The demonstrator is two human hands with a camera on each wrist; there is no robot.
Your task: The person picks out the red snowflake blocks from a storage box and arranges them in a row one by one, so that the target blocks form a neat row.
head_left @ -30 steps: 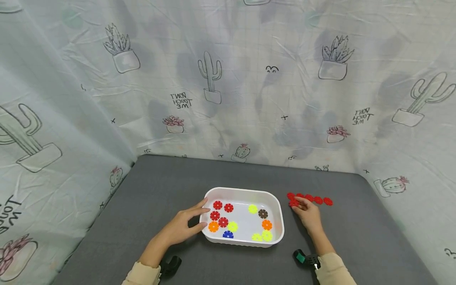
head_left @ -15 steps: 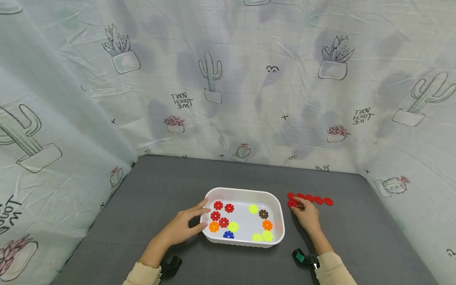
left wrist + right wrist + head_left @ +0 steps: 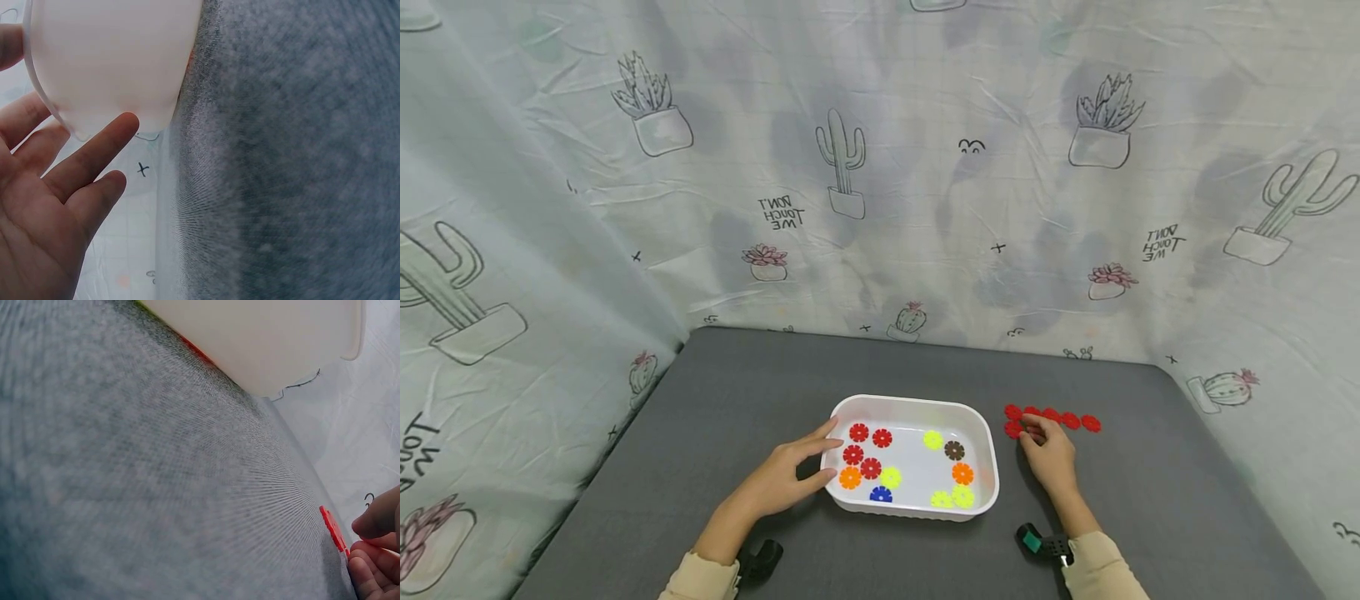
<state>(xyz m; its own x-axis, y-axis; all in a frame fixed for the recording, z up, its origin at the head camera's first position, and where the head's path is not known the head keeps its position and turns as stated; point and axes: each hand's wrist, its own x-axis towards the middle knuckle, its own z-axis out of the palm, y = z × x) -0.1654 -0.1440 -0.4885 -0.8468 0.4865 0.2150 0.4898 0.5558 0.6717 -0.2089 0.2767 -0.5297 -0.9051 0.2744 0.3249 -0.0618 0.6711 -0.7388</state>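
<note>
My left hand [image 3: 775, 477] grips the left end of a white plastic tray [image 3: 910, 407]. In the left wrist view some fingers [image 3: 28, 119] reach over the rim while others lie against the outer wall. Inside the tray are several notched plastic discs: red [image 3: 870, 468], orange [image 3: 962, 473], yellow [image 3: 933, 439], blue [image 3: 881, 494] and brown [image 3: 954, 450]. My right hand [image 3: 1051, 457] is bent just right of a red notched disc [image 3: 1012, 429] on the table, thumb and forefinger apart. The right wrist view shows that disc [image 3: 333, 528] beside the fingertips.
A row of several red discs [image 3: 1071, 422] lies on the grey tabletop [image 3: 775, 367] beyond my right hand. Black devices [image 3: 763, 561] are strapped to both wrists. A white curtain printed with cacti [image 3: 910, 208] hangs behind the table and along its sides.
The red disc under my right fingers has shifted slightly left, below the row's left end. My right hand has let go and drawn slightly right. The left hand and tray stay put.
</note>
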